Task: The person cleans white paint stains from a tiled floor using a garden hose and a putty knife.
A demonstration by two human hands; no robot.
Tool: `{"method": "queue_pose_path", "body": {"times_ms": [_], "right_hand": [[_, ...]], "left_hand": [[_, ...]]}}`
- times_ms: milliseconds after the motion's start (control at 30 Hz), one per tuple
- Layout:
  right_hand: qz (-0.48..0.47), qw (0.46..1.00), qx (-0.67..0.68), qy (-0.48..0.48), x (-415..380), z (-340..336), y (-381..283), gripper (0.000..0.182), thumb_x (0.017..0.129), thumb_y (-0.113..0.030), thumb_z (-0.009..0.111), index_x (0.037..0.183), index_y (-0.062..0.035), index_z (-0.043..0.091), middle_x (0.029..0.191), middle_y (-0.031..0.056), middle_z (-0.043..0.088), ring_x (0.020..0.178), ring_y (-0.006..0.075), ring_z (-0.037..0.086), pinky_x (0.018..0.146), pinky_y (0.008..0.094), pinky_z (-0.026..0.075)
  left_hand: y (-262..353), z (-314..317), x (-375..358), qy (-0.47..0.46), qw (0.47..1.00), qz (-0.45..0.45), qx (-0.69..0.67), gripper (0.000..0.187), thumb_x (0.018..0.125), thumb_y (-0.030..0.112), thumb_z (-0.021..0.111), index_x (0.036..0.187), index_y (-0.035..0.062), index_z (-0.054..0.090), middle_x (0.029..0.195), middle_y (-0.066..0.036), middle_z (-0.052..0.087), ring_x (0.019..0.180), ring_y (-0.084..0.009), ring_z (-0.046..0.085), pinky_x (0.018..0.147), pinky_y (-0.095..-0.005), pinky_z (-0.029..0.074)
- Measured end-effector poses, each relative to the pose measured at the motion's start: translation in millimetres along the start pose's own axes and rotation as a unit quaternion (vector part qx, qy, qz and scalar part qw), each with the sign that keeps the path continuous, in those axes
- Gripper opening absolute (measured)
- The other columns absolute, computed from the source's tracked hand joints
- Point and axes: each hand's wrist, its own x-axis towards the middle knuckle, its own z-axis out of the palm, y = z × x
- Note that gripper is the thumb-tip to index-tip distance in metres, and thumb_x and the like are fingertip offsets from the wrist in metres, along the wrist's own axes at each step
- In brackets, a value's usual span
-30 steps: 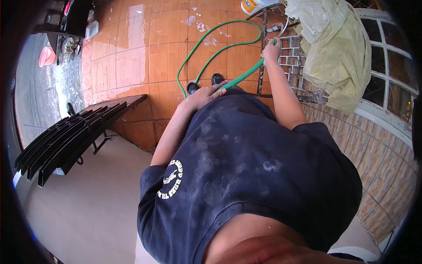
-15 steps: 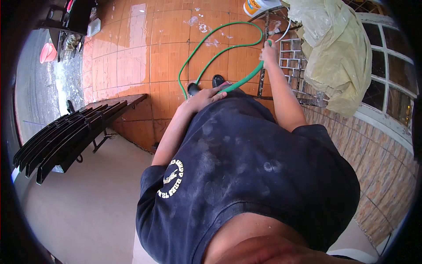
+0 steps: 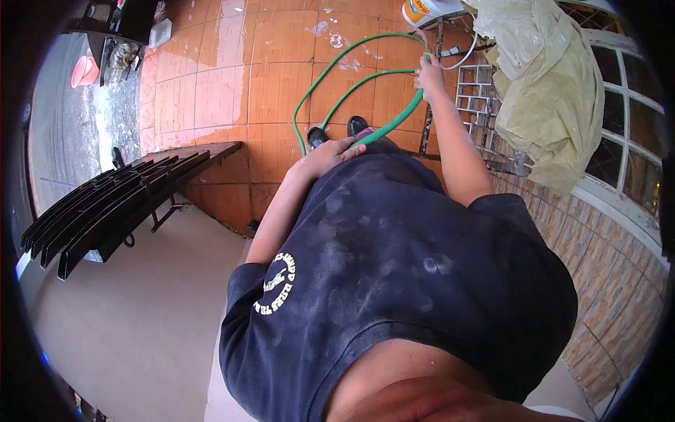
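A green hose [image 3: 395,122] runs between my two hands in front of my waist. My right hand [image 3: 429,76] is closed around it farther out, with a short bit of the hose showing past the fingers. Near my belly my left hand [image 3: 329,157] has its fingers wrapped on the same hose, partly hidden by the shirt's edge. More of the hose lies in a long loop on the orange tiled floor [image 3: 274,91] beyond my shoes [image 3: 357,125].
A metal rack [image 3: 475,91] draped with a yellowish plastic sheet [image 3: 552,105] stands at right, beside a white-framed window [image 3: 619,133]. A white bucket [image 3: 437,8] is behind it. Black metal railing [image 3: 133,193] juts in at left; a pink basin [image 3: 85,72] lies farther off.
The view has shifted a little, so the floor, rack and railing sit slightly differently in it. Both hands keep their hold on the hose.
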Motion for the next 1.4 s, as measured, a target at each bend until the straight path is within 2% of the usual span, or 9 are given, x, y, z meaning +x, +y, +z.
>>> {"method": "queue_pose_path", "body": {"times_ms": [500, 600, 667, 767, 867, 1200, 1300, 1400], "right_hand": [[-0.079, 0.997, -0.022, -0.001, -12.1, 11.5, -30.5, 0.025, 0.098, -0.024, 0.045, 0.123, -0.0211, 0.044, 0.065, -0.0013, 0.041, 0.042, 0.0068, 0.032, 0.035, 0.0228, 0.025], [-0.058, 0.997, -0.036, 0.021, -4.9, 7.7, -19.8, 0.026, 0.098, -0.024, 0.045, 0.123, -0.0207, 0.044, 0.065, -0.0003, 0.041, 0.041, 0.0074, 0.032, 0.035, 0.0234, 0.025], [-0.026, 0.999, -0.018, -0.008, -1.0, 1.8, -10.7, 0.027, 0.097, -0.022, 0.045, 0.124, -0.0186, 0.042, 0.062, 0.0009, 0.041, 0.040, 0.0107, 0.036, 0.033, 0.0257, 0.028], [0.002, 1.000, -0.016, 0.006, 1.3, -0.3, 1.4, 0.028, 0.097, -0.023, 0.046, 0.124, -0.0193, 0.043, 0.065, 0.0011, 0.042, 0.041, 0.0078, 0.031, 0.035, 0.0231, 0.025], [0.014, 1.000, -0.008, -0.006, 4.3, -1.3, 6.2, 0.028, 0.097, -0.022, 0.046, 0.125, -0.0194, 0.043, 0.065, 0.0013, 0.042, 0.041, 0.0079, 0.032, 0.035, 0.0226, 0.025], [0.015, 1.000, 0.001, -0.022, 6.8, 4.2, 1.5, 0.026, 0.096, -0.022, 0.046, 0.122, -0.0201, 0.045, 0.066, 0.0006, 0.042, 0.042, 0.0071, 0.032, 0.035, 0.0216, 0.025], [0.011, 0.999, -0.004, -0.030, 5.6, 6.7, -0.7, 0.028, 0.097, -0.021, 0.046, 0.124, -0.0186, 0.043, 0.066, 0.0018, 0.044, 0.041, 0.0094, 0.036, 0.034, 0.0251, 0.028], [0.000, 1.000, -0.018, -0.018, 0.9, 10.6, -5.4, 0.023, 0.097, -0.022, 0.046, 0.120, -0.0203, 0.046, 0.066, -0.0003, 0.041, 0.042, 0.0068, 0.032, 0.035, 0.0216, 0.025]], "left_hand": [[10.1, 0.6, -2.9, 0.006, 1.000, 0.016, -0.020, 0.063, 0.094, 0.056, 0.041, 0.125, 0.0017, 0.052, 0.112, -0.024, 0.061, 0.111, -0.0361, 0.056, 0.093, -0.0408, 0.042], [15.0, -1.3, -6.6, 0.002, 1.000, 0.009, -0.017, 0.063, 0.094, 0.056, 0.041, 0.125, 0.0020, 0.052, 0.112, -0.024, 0.061, 0.111, -0.0361, 0.056, 0.093, -0.0409, 0.042], [11.0, 0.2, -4.8, 0.003, 1.000, -0.009, -0.013, 0.061, 0.094, 0.056, 0.041, 0.124, 0.0033, 0.053, 0.110, -0.024, 0.061, 0.109, -0.0360, 0.056, 0.092, -0.0414, 0.042], [15.3, -3.0, -8.4, -0.009, 1.000, -0.013, 0.010, 0.060, 0.094, 0.055, 0.041, 0.122, 0.0036, 0.054, 0.108, -0.023, 0.062, 0.107, -0.0358, 0.057, 0.090, -0.0414, 0.043], [6.5, -0.7, -4.9, -0.014, 1.000, -0.006, -0.006, 0.060, 0.094, 0.055, 0.041, 0.120, 0.0029, 0.055, 0.106, -0.022, 0.062, 0.106, -0.0353, 0.058, 0.089, -0.0410, 0.043], [-1.8, 3.6, -0.6, -0.007, 1.000, -0.008, -0.026, 0.061, 0.094, 0.055, 0.043, 0.122, 0.0029, 0.054, 0.110, -0.022, 0.061, 0.108, -0.0340, 0.056, 0.091, -0.0393, 0.043], [-2.5, 4.0, -0.7, -0.001, 0.999, -0.006, -0.032, 0.060, 0.093, 0.055, 0.044, 0.123, 0.0028, 0.054, 0.111, -0.021, 0.061, 0.110, -0.0332, 0.056, 0.092, -0.0387, 0.042], [-1.8, 3.3, -0.4, -0.005, 0.999, -0.017, -0.027, 0.061, 0.093, 0.055, 0.044, 0.124, 0.0029, 0.053, 0.113, -0.021, 0.061, 0.111, -0.0329, 0.055, 0.093, -0.0386, 0.042]]}}
